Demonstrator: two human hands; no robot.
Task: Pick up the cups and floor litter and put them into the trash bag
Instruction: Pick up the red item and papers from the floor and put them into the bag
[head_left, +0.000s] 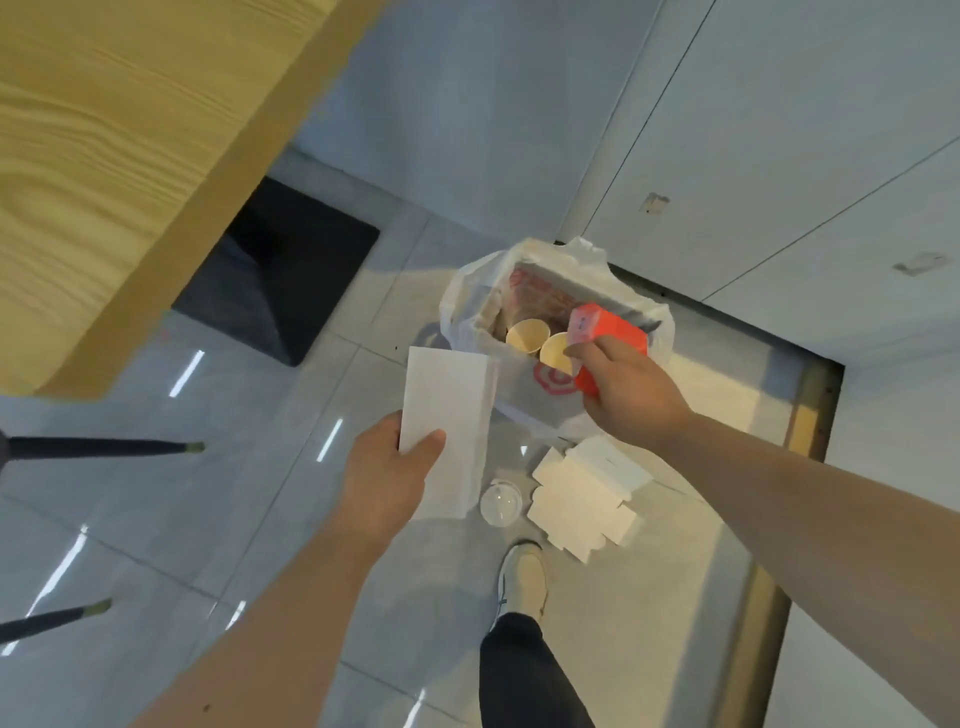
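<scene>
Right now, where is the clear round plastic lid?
In the head view, the clear round plastic lid lies on the grey tiled floor near the centre, just left of the flattened white cardboard box and below the white paper bag in the left hand.

an office or canteen-like room: wooden table (104, 156), grey tiled floor (156, 519), panelled walls (779, 130).

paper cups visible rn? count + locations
2. Both beige paper cups sit upright inside the white plastic trash bag: one left, one beside it, partly behind the right hand. More may be hidden.
</scene>
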